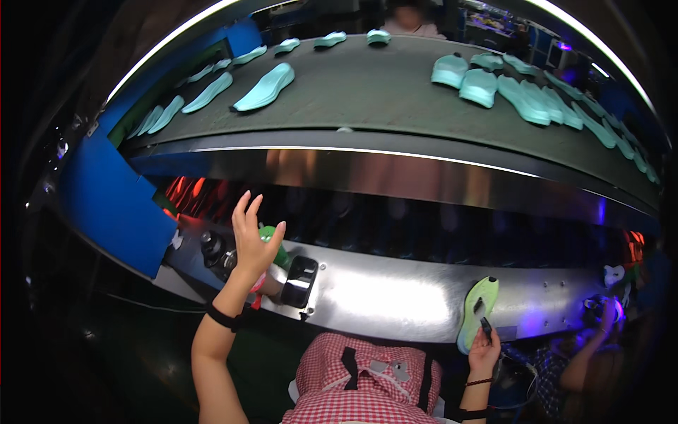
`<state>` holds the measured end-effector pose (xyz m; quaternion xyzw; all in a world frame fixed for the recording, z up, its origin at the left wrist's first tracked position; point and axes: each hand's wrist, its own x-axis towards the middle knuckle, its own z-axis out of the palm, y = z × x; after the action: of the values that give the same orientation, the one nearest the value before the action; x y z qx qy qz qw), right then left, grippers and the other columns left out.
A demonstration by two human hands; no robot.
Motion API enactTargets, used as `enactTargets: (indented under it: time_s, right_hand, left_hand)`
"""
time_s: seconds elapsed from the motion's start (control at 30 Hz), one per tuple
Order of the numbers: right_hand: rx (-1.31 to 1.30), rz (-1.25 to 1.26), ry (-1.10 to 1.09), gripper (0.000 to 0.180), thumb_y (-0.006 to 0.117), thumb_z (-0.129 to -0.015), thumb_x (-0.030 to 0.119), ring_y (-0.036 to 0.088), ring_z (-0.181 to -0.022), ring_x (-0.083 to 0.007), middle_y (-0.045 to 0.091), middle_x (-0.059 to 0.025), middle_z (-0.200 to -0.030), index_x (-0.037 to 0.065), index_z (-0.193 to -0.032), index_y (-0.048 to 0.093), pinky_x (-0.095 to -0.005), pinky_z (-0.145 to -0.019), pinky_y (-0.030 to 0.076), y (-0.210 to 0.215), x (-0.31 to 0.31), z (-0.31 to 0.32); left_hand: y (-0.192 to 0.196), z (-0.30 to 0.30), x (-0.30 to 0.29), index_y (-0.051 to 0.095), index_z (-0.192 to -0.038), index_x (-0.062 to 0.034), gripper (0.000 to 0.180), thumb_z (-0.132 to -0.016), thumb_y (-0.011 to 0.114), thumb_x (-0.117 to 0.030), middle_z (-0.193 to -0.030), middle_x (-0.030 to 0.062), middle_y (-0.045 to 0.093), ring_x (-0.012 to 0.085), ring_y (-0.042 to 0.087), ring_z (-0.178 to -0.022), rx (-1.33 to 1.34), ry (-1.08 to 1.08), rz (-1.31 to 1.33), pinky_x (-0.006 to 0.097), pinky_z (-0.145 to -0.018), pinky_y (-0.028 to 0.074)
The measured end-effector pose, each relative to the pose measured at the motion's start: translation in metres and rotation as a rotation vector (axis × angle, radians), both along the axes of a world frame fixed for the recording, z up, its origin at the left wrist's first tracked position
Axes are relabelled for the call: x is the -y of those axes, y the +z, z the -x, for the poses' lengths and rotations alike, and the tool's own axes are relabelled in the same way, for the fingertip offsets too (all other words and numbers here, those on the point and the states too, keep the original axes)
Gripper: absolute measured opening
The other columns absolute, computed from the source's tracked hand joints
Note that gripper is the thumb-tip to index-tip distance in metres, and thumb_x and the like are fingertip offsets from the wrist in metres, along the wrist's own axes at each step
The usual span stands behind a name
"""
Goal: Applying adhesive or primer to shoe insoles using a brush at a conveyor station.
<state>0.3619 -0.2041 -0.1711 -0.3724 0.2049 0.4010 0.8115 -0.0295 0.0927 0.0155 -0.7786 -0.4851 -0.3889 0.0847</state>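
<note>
Green sole: the pale green shoe sole stands on end against the steel panel, at five o'clock in the picture, one of its kind.
Right hand: the right hand sits just under it at six o'clock from the sole, fingers curled about its lower end together with a small dark tool.
Left hand: the left hand is up at nine o'clock from the sole, well apart, fingers spread and gripping nothing.
Near the left hand: a green knob lies just behind the palm, at three o'clock from it; whether they touch, I cannot tell. One black box is mounted at four o'clock from it.
Belt: the dark conveyor belt arcs across twelve o'clock.
Teal soles: the teal soles ride there, about ten on the left stretch, roughly a dozen overlapping on the right; the far ones blur together.
Neighbour: another person's hand works at four o'clock.
</note>
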Motion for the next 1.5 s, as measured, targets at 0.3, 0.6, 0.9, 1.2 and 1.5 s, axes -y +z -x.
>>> enactTargets:
  time_s: [0.3,0.6,0.9,1.2,1.5]
  right_hand:
    - [0.03,-0.045,-0.067,0.017,0.056,-0.08,0.013,0.058,-0.082,-0.0226,0.058,-0.0114,-0.087,0.001,-0.093,0.054,-0.0274,-0.073,0.051,0.007,-0.009,0.002]
    - [0.158,0.055,-0.037,0.013,0.056,-0.082,0.014,0.059,-0.079,-0.0199,0.059,-0.0074,-0.086,0.008,-0.092,0.053,-0.0284,-0.064,0.048,0.008,-0.003,-0.006]
    - [0.082,0.0,0.01,0.013,0.051,-0.084,0.011,0.06,-0.081,-0.0233,0.059,-0.0096,-0.088,0.005,-0.096,0.053,-0.0308,-0.063,0.049,-0.021,-0.004,-0.003]
    - [0.1,-0.032,0.054,0.016,0.05,-0.084,0.009,0.059,-0.086,-0.0251,0.06,-0.0113,-0.092,0.003,-0.098,0.055,-0.034,-0.073,0.046,-0.004,0.0,-0.02]
    - [0.099,-0.026,0.132,0.017,0.051,-0.084,0.009,0.058,-0.09,-0.0248,0.059,-0.0115,-0.095,0.002,-0.099,0.054,-0.0336,-0.075,0.045,0.005,-0.01,-0.016]
  left_hand:
    - [0.129,-0.14,-0.018,0.044,-0.114,-0.0017,0.052,-0.07,0.065,-0.022,-0.121,0.0192,0.037,0.0352,0.037,-0.11,-0.074,-0.426,-0.235,0.04,-0.093,0.031]
    - [0.172,-0.263,-0.065,0.035,-0.127,-0.0068,0.065,-0.077,0.055,-0.043,-0.135,0.0236,0.02,0.0384,0.022,-0.124,-0.554,-0.417,0.231,0.043,-0.1,0.025]
    - [0.174,-0.332,-0.157,0.044,-0.121,-0.0215,0.061,-0.073,0.051,-0.058,-0.134,0.0275,0.021,0.0424,0.022,-0.124,-0.631,-0.358,0.428,0.044,-0.101,0.022]
    - [0.163,-0.4,-0.152,0.059,-0.077,-0.0011,0.064,-0.062,0.06,-0.063,-0.094,0.0208,0.056,0.0299,0.05,-0.097,-0.555,-0.43,0.581,0.037,-0.08,0.041]
    - [0.162,-0.446,-0.129,0.059,-0.099,-0.0011,0.039,-0.075,0.06,-0.033,-0.101,0.0179,0.058,0.0279,0.054,-0.097,-0.352,-0.818,0.563,0.035,-0.085,0.041]
